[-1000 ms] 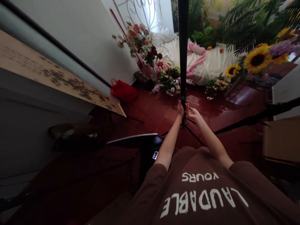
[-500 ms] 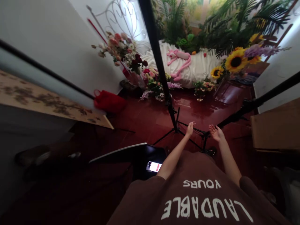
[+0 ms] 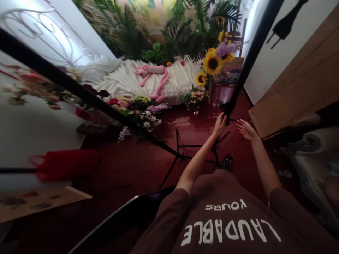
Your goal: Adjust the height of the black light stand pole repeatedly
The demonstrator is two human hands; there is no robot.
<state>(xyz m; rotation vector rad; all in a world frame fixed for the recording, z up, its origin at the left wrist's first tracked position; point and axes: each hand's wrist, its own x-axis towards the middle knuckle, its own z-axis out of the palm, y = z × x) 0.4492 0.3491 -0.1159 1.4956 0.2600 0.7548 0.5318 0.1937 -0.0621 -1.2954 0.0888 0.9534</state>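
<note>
My left hand [image 3: 220, 125] is at the lower part of a black stand pole [image 3: 242, 72], just below a dark knob or clamp [image 3: 225, 107]. Its fingers point up along the pole and seem to touch it; whether they grip it cannot be made out. To the right of the pole, my right hand [image 3: 245, 129] is held with its fingers apart and nothing in it. Dark stand legs [image 3: 217, 155] spread over the floor below my left hand.
Another black pole [image 3: 87, 102] slants across the left. Behind lie a pink plush toy [image 3: 159, 79] on white cloth [image 3: 119, 77], sunflowers [image 3: 212, 64] and other flowers. A cardboard box [image 3: 296, 81] stands right, a red bag [image 3: 63, 164] left, and a plug [image 3: 286, 26] hangs upper right.
The view has turned right, so the flowers and cloth appear farther left. My left hand has come up to the right-hand pole. My right hand remains open beside it. The phone has left view.
</note>
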